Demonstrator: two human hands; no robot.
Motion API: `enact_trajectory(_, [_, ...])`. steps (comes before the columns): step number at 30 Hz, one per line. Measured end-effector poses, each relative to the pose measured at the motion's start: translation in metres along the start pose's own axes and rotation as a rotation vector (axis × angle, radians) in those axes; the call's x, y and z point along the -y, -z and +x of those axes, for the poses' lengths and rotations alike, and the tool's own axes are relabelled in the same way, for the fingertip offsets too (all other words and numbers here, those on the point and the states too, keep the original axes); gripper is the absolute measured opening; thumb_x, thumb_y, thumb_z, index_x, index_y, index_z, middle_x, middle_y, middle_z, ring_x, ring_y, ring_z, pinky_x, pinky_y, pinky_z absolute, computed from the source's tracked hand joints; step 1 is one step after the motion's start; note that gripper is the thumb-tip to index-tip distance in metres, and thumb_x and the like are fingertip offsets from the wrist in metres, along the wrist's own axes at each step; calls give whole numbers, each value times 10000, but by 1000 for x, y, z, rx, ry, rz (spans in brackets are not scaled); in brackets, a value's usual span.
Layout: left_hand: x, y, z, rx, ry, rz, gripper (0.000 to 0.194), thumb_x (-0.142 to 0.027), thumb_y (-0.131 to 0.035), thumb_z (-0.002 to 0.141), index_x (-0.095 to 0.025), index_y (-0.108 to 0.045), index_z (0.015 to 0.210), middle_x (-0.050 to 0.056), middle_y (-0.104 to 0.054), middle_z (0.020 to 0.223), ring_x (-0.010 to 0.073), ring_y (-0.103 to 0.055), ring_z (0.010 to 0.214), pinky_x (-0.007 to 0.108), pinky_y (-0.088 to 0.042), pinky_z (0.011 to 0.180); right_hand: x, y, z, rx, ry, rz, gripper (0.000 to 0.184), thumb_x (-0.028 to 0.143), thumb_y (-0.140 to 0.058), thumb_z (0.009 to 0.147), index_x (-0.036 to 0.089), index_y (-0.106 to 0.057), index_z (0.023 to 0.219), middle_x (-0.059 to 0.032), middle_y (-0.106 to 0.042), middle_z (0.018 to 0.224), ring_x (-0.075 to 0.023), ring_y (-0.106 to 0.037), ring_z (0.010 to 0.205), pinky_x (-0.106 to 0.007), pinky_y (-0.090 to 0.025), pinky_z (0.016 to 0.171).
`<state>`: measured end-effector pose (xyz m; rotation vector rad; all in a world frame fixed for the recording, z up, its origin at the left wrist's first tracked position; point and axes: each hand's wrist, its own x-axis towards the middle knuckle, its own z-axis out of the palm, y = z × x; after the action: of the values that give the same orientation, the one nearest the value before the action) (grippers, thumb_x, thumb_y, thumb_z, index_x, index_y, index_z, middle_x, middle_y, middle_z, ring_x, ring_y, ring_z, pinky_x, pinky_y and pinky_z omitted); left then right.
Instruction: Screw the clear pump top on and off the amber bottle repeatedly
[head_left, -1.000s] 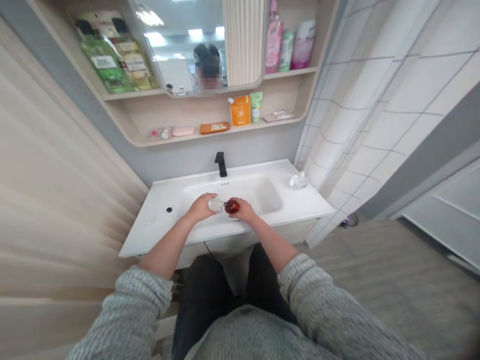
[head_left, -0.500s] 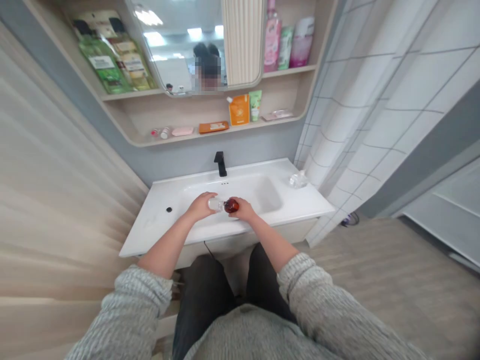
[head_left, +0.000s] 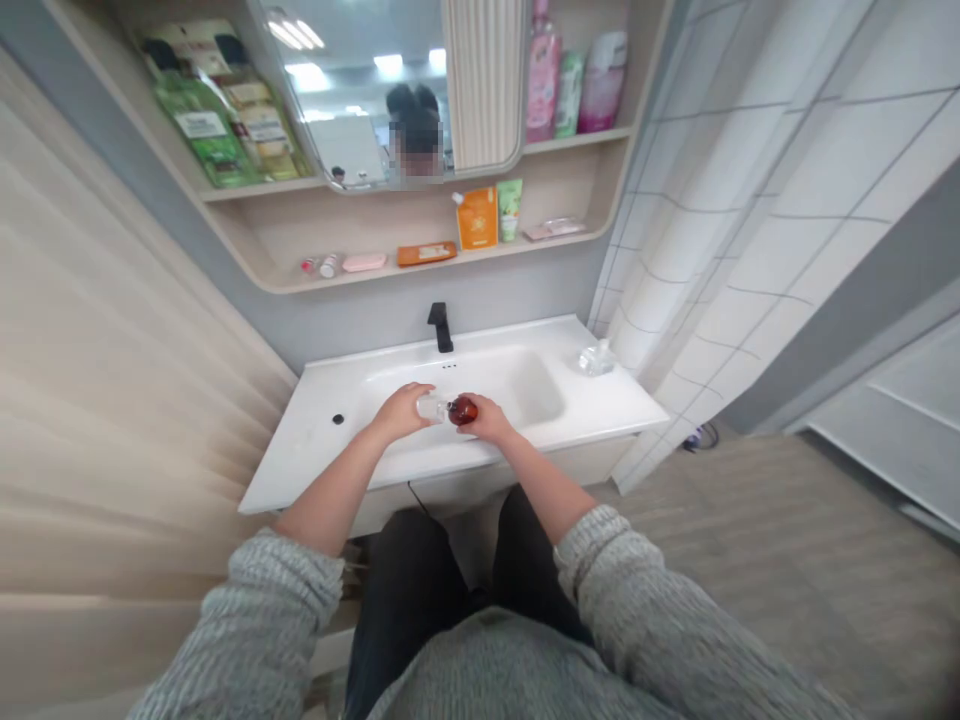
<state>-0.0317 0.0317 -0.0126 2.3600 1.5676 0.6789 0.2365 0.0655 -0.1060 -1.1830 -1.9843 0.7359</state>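
Over the front of the white sink (head_left: 536, 385), my left hand (head_left: 399, 412) is closed round a small clear bottle (head_left: 430, 407). My right hand (head_left: 487, 418) grips a dark red-brown bottle (head_left: 464, 411), which is tilted with its neck pointing left. The mouths of the two bottles meet or nearly meet between my hands; whether they touch, I cannot tell. Any liquid passing between them is too small to make out. Behind the hands stands a black faucet (head_left: 441, 328) at the sink's back edge.
A clear pump bottle (head_left: 597, 358) stands on the counter's right side. Above, a shelf (head_left: 360, 270) carries an orange pouch (head_left: 478, 219), a green tube (head_left: 509, 210) and a brown case (head_left: 427, 254). A mirror (head_left: 360, 60) hangs over it. White tiled wall (head_left: 720, 260) rises at the right.
Both hands and the two bottles stay in nearly the same place. The view has shifted very slightly.
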Motion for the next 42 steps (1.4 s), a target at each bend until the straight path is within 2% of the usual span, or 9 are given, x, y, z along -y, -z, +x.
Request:
enact_trajectory(15, [-1,3,2,31,-11,26,780,-438,-959,738,-206,-746,1451,135,-756,1443,362,-715,1345,494,-549,1229,1,1,-1,-4,-1,-8,835,265,-1011,640,333,-751,1431,-42,-820,1388,-357,-758,1321,-520,-576,1194])
enact_trajectory(29, [-1,4,4,37,-11,42,775,-382,-944,727,-212,-751,1458,128,-765,1427,364,-729,1318,486,-568,1202,2,2,-1,0,-15,-17,832,277,-1019,649,323,-744,1434,-45,-818,1402,-357,-767,1308,-511,-586,1175])
enact_trajectory(42, [-9,10,5,65,-4,80,788,-447,-947,750,-240,-748,1484,123,-757,1424,370,-715,1323,494,-565,1207,5,3,-2,-4,-28,-4,835,285,-1019,648,330,-743,1434,-45,-815,1400,-360,-760,1319,-527,-581,1190])
